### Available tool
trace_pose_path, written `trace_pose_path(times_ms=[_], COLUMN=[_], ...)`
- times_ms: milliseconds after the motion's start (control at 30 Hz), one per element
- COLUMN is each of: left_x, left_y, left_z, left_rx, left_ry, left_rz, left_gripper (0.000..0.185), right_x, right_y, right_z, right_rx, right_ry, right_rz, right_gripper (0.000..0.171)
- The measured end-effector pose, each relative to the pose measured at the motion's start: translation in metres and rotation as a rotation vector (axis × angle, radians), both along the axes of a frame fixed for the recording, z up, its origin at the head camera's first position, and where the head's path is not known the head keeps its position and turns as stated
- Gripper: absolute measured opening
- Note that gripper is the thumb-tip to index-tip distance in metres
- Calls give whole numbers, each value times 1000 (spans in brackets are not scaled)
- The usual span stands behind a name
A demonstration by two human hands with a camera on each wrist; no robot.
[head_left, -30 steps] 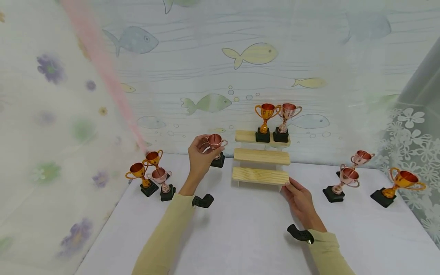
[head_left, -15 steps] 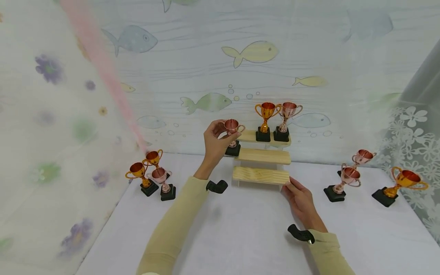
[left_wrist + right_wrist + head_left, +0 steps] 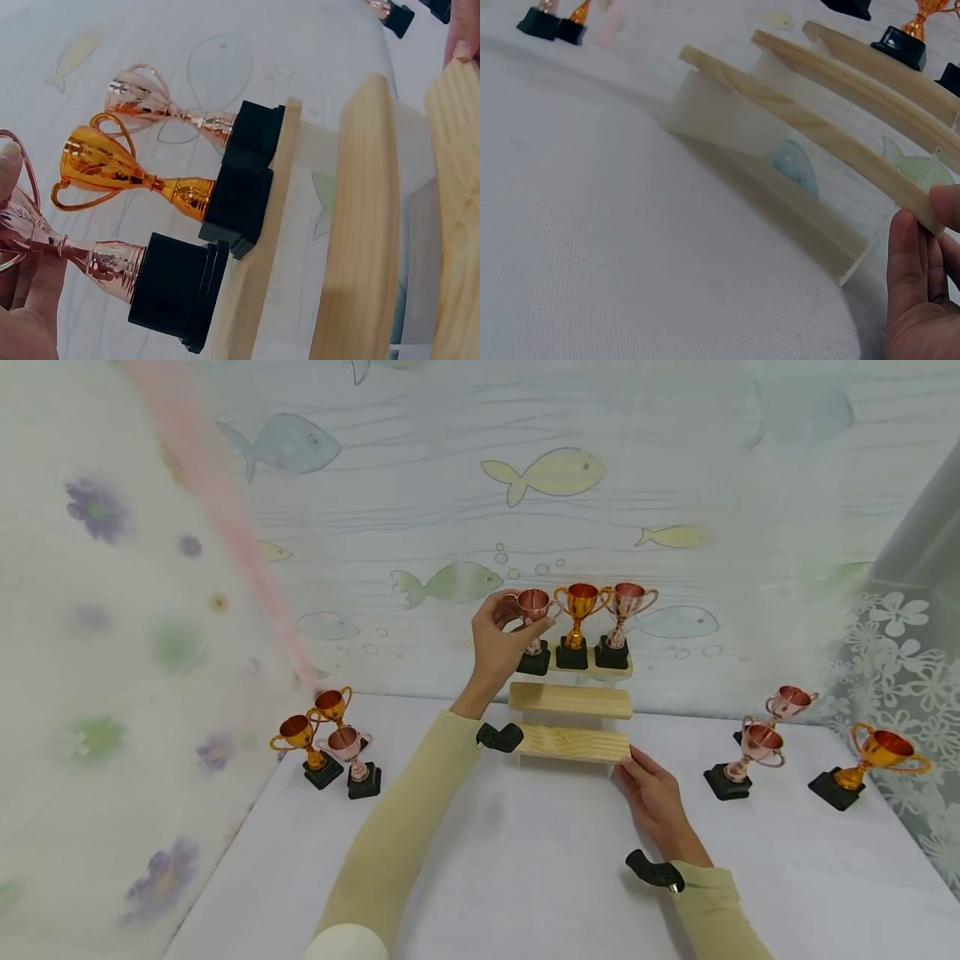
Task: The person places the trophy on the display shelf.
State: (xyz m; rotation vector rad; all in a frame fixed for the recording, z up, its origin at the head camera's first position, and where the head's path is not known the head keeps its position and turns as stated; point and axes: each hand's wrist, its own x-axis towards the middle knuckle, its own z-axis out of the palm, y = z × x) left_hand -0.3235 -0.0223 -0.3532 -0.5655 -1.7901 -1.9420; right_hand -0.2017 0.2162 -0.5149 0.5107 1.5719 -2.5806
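Observation:
My left hand (image 3: 501, 643) holds a rose-gold trophy cup (image 3: 112, 262) by its bowl and handles. The black base (image 3: 180, 289) of that cup is close over the left end of the top step of a three-tier wooden stand (image 3: 572, 700). Beside it on the same step stand a gold trophy cup (image 3: 580, 610) and another rose-gold trophy cup (image 3: 624, 610). With thumb and fingers, my right hand (image 3: 654, 793) pinches the right end of the lowest step (image 3: 817, 131).
Several gold and rose-gold trophies stand at the table's left (image 3: 345, 752), and others at its right, including a gold one (image 3: 877, 760). A white cloth covers the table (image 3: 540, 860). Behind the stand hangs a fish-patterned curtain (image 3: 435, 485).
My left hand has carried the rose-gold trophy cup rightward and up, from beside the stand to the left end of its top step. The right hand has stayed at the lowest step.

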Motion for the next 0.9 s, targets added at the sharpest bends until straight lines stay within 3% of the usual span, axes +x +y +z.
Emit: trace_pose_path(times_ms=[233,900], left_x=[-12,-30], left_y=[6,13], left_z=[2,-7], left_rx=[1,-19], left_ry=[17,-32], left_rz=[5,61], left_gripper=[46,49], right_x=[0,0], right_y=[0,-1], right_z=[0,3], right_rx=[29,9], right_ry=[-1,-9], right_rz=[7,11], right_gripper=[61,59])
